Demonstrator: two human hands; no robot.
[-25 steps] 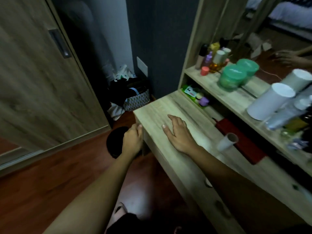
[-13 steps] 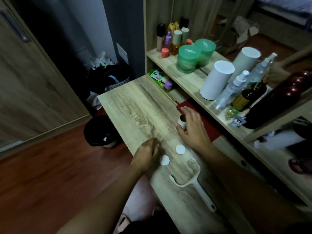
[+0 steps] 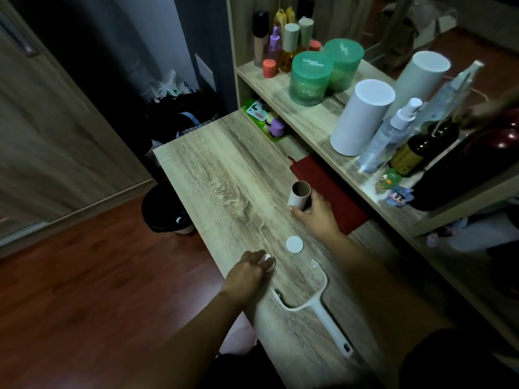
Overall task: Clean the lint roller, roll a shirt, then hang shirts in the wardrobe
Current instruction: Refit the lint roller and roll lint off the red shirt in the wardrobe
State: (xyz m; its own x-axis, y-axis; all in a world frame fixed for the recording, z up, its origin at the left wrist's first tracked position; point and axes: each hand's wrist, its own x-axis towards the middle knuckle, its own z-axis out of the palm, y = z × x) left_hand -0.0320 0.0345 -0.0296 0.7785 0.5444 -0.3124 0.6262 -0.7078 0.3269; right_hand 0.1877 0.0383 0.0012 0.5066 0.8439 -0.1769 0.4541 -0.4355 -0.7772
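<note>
The right hand (image 3: 314,216) now grips the brown cardboard tube (image 3: 300,195) at the far right of the pale wooden desk (image 3: 224,175). A moment ago it was only reaching for it. The left hand (image 3: 247,275) has slid onto the near small white round cap (image 3: 269,262). Its bent fingers lie on it, but I cannot tell if they pinch it. The 2nd white round cap (image 3: 295,244) lies between the hands. The white plastic roller handle (image 3: 318,303) lies near, with no roll. I think the roller is being put back together.
</note>
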